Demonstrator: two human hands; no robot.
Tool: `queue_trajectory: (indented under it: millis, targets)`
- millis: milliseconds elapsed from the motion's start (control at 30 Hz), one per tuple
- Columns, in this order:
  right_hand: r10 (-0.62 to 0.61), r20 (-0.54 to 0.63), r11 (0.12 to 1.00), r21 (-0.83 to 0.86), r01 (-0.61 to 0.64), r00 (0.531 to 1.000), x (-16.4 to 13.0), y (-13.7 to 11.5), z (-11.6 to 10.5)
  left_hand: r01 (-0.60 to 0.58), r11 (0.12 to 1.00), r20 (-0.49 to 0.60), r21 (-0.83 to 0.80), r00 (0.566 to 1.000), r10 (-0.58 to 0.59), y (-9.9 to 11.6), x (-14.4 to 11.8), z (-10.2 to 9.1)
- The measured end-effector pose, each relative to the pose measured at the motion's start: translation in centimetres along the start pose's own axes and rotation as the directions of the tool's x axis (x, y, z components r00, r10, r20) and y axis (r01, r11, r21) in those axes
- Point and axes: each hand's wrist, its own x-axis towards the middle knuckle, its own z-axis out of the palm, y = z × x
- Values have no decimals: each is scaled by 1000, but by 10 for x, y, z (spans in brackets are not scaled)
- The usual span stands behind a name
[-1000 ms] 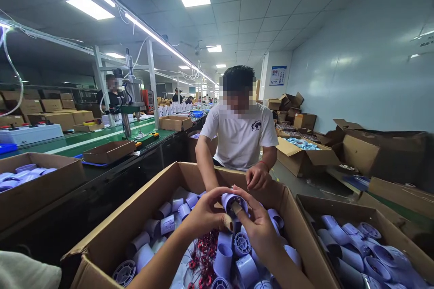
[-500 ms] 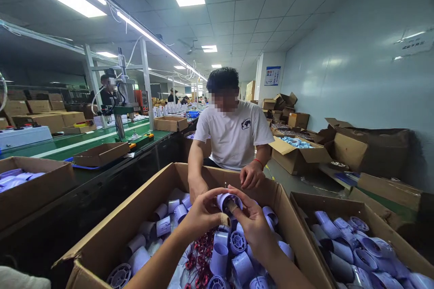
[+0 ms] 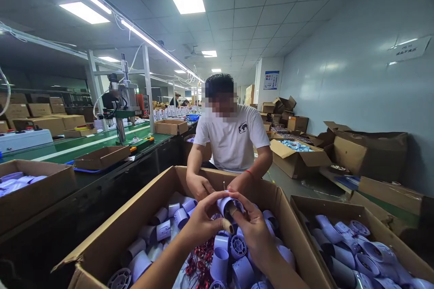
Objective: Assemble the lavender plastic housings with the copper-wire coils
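Left hand (image 3: 200, 226) and right hand (image 3: 252, 230) both grip one lilac cylinder (image 3: 226, 205)

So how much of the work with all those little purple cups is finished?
Hard to say what is finished: the box on the right holds a heap of purple cups, but the picture doesn't show whether those are done. In hand now: the left hand and right hand grip one purple cup together. Left: many loose cups and red wire coils fill the big cardboard box below.
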Motion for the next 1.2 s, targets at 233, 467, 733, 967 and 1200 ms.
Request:
queue_trajectory:
  millis: [233,467,733,967,1200]
  targets:
    - [72,8,996,51,-72,997,1,-2,0,62,991,30,-115,998,-59,-1,3,-2]
    - [81,-9,994,69,-80,997,2,-3,2,-2,1000,1,3,1000,2,-1,2,-5]
    - [85,-8,992,89,-84,996,3,2,1,-19,996,19,89,1000,18,-7,1,-11]
    - [97,-1,987,132,-96,995,3,1,0,-51,990,44,132,998,45,-6,0,-11]
    - [19,28,1000,16,-19,999,2,0,-1,-34,999,24,18,999,33,-13,0,-10]
